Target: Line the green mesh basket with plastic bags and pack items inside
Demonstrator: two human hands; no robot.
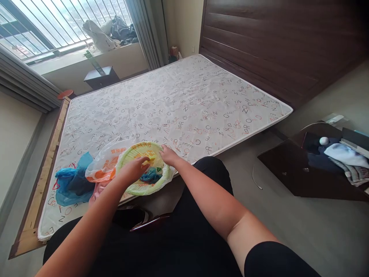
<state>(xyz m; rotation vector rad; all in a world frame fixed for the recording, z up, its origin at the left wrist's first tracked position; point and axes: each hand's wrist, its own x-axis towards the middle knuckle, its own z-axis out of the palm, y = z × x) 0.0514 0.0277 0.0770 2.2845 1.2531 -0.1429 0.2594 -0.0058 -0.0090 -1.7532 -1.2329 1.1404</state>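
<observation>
A yellow-green plastic basket (135, 151), with a clear plastic bag over its rim, is tilted at the mattress edge in front of me. My right hand (168, 156) grips the far right rim and the film on it. Over the basket's mouth is my left hand (136, 169), its fingers curved and slightly apart, with nothing visible in them. A crumpled blue bag (150, 174) lies inside the basket. To the left, a clear bag with orange print (107, 158) touches the basket, next to a blue plastic bag (73, 182). A pink bag (98, 189) is partly hidden behind my left forearm.
The lettered mattress (161, 104) fills the middle, with a wooden bed rail (43, 184) on its left. A dark nightstand (101, 78) stands beneath the window. At the right, a dark brown cabinet (284, 165) carries folded clothes (346, 156); a white cable (254, 177) lies nearby.
</observation>
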